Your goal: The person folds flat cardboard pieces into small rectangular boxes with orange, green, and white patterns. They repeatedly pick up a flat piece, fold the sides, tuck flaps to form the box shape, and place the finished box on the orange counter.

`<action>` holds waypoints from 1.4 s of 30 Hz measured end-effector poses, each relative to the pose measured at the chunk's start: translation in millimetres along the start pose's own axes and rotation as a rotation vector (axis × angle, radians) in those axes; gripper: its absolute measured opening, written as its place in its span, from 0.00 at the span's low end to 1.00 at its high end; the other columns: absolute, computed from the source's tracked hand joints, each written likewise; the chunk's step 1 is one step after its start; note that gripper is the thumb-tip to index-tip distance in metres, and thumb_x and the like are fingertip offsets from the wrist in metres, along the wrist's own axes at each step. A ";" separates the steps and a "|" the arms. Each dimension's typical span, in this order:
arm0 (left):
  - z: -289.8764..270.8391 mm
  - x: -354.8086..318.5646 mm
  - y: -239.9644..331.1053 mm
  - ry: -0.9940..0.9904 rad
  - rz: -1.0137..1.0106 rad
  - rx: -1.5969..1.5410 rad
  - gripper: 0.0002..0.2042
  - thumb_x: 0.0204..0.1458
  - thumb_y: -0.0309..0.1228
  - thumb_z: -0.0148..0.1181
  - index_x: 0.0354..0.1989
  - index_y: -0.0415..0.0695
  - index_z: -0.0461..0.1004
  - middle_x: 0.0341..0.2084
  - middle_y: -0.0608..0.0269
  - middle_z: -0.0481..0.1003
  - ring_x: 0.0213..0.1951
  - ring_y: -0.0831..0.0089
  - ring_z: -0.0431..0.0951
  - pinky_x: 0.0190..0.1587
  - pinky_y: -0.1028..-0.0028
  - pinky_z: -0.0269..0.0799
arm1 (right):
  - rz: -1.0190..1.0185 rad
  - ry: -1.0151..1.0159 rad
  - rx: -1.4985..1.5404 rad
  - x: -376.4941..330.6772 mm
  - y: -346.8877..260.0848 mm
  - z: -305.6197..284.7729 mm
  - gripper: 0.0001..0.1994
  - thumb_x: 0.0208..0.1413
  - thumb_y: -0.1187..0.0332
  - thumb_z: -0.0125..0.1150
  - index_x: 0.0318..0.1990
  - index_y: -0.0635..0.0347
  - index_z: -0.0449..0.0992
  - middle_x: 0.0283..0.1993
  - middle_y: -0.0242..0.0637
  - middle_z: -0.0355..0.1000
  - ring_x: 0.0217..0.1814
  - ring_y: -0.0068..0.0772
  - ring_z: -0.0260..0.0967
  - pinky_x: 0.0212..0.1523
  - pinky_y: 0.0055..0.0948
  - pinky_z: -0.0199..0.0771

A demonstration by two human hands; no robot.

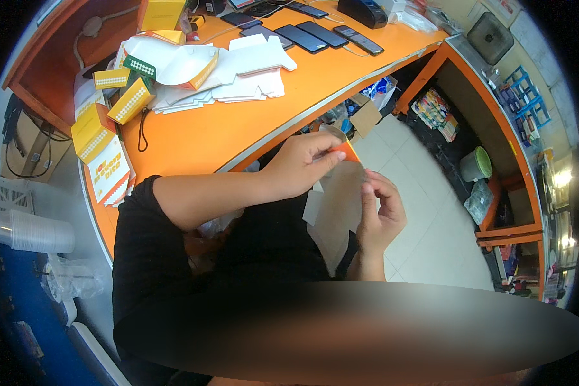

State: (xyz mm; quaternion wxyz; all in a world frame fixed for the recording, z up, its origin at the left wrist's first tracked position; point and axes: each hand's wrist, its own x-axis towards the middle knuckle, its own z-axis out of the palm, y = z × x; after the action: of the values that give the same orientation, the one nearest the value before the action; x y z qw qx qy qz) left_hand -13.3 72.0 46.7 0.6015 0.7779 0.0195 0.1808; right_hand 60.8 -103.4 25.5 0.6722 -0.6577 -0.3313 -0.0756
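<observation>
Both my hands hold one flat, unfolded cardboard box blank [338, 199] in the air above my lap, just off the front edge of the orange table. Its grey inner side faces me and an orange outer flap shows at its top. My left hand [300, 166] pinches that orange top flap between thumb and fingers. My right hand [381, 215] grips the blank's right edge, fingers curled around it.
The orange table [238, 122] carries a stack of white box blanks [238, 77], folded yellow and orange boxes [119, 96] at the left, and several dark phones [315, 33] at the back. A tiled floor lies to the right, with shelving [502, 161] and a green bucket [476, 165].
</observation>
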 end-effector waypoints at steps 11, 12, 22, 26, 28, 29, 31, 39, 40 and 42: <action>12.2 -15.8 12.7 -0.053 0.214 0.103 0.08 0.59 0.27 0.59 0.43 0.37 0.78 0.38 0.52 0.78 0.38 0.67 0.79 0.41 0.71 0.73 | -0.127 0.097 0.108 -4.9 0.0 10.2 0.05 0.50 0.77 0.70 0.34 0.63 0.80 0.49 0.46 0.75 0.51 0.38 0.74 0.54 0.32 0.71; 12.5 -15.2 11.6 -0.053 0.206 0.114 0.08 0.59 0.27 0.59 0.43 0.37 0.78 0.37 0.53 0.78 0.38 0.67 0.78 0.41 0.71 0.72 | -0.168 0.072 0.056 -5.0 -0.8 9.7 0.05 0.50 0.77 0.70 0.34 0.63 0.80 0.49 0.46 0.75 0.52 0.38 0.73 0.54 0.32 0.70; 13.0 -13.0 5.1 -0.063 0.038 -0.106 0.10 0.60 0.28 0.60 0.46 0.39 0.79 0.37 0.58 0.81 0.37 0.76 0.78 0.42 0.74 0.73 | -0.412 -0.022 -0.407 -4.2 -6.3 9.9 0.09 0.50 0.73 0.71 0.40 0.60 0.81 0.53 0.42 0.75 0.51 0.41 0.74 0.52 0.34 0.65; 17.1 -12.1 4.9 -0.042 -0.002 -0.290 0.12 0.62 0.30 0.59 0.49 0.37 0.77 0.36 0.60 0.81 0.37 0.81 0.78 0.41 0.76 0.74 | -0.478 -0.043 -0.597 -7.4 -5.0 17.2 0.14 0.49 0.74 0.69 0.46 0.59 0.82 0.55 0.43 0.75 0.52 0.44 0.73 0.52 0.35 0.66; 11.9 -9.1 4.8 -0.002 -0.052 -0.216 0.13 0.63 0.30 0.57 0.51 0.36 0.76 0.36 0.60 0.81 0.40 0.79 0.79 0.42 0.77 0.74 | -0.495 -0.071 -0.469 -12.0 -3.5 20.3 0.16 0.48 0.76 0.68 0.47 0.60 0.81 0.54 0.44 0.76 0.53 0.45 0.75 0.54 0.39 0.70; 7.6 -6.0 4.5 0.009 -0.084 -0.171 0.13 0.63 0.30 0.56 0.51 0.35 0.75 0.36 0.60 0.81 0.42 0.79 0.79 0.43 0.77 0.74 | -0.519 -0.105 -0.382 -16.1 -3.1 20.6 0.16 0.49 0.77 0.68 0.48 0.61 0.81 0.54 0.44 0.76 0.52 0.45 0.75 0.54 0.39 0.71; -1.9 3.1 3.1 0.101 -0.128 -0.402 0.13 0.64 0.28 0.54 0.53 0.36 0.73 0.45 0.58 0.78 0.48 0.74 0.78 0.50 0.73 0.75 | -0.567 -0.217 -0.149 -24.8 -1.2 20.4 0.15 0.52 0.78 0.65 0.48 0.64 0.80 0.50 0.47 0.78 0.50 0.46 0.77 0.55 0.39 0.73; -2.6 6.9 -1.7 0.131 -0.171 -0.814 0.15 0.66 0.25 0.47 0.60 0.41 0.65 0.58 0.56 0.71 0.58 0.63 0.74 0.63 0.60 0.69 | 0.427 -0.217 1.079 -21.9 37.5 22.9 0.34 0.67 0.38 0.37 0.69 0.54 0.59 0.70 0.39 0.59 0.68 0.40 0.61 0.68 0.47 0.56; -0.7 7.1 -2.1 0.101 -0.192 -0.820 0.15 0.66 0.25 0.47 0.61 0.41 0.65 0.59 0.55 0.70 0.59 0.63 0.73 0.64 0.59 0.68 | 0.415 -0.020 0.998 -18.8 41.0 20.9 0.29 0.68 0.45 0.43 0.67 0.56 0.61 0.63 0.38 0.65 0.64 0.38 0.65 0.64 0.44 0.62; 2.3 8.7 -3.2 0.065 -0.229 -0.744 0.17 0.66 0.26 0.47 0.63 0.41 0.61 0.60 0.55 0.68 0.60 0.63 0.72 0.65 0.58 0.67 | 0.286 0.123 0.921 -12.2 44.0 14.6 0.21 0.69 0.56 0.49 0.62 0.59 0.65 0.57 0.42 0.71 0.58 0.39 0.71 0.58 0.36 0.69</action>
State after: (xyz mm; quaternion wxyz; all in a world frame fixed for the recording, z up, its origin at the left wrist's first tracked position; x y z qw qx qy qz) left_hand -3.8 73.0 45.5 0.8577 0.4935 0.0583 0.1318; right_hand 70.0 -88.4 -19.0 0.9154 -0.3251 -0.1964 0.1333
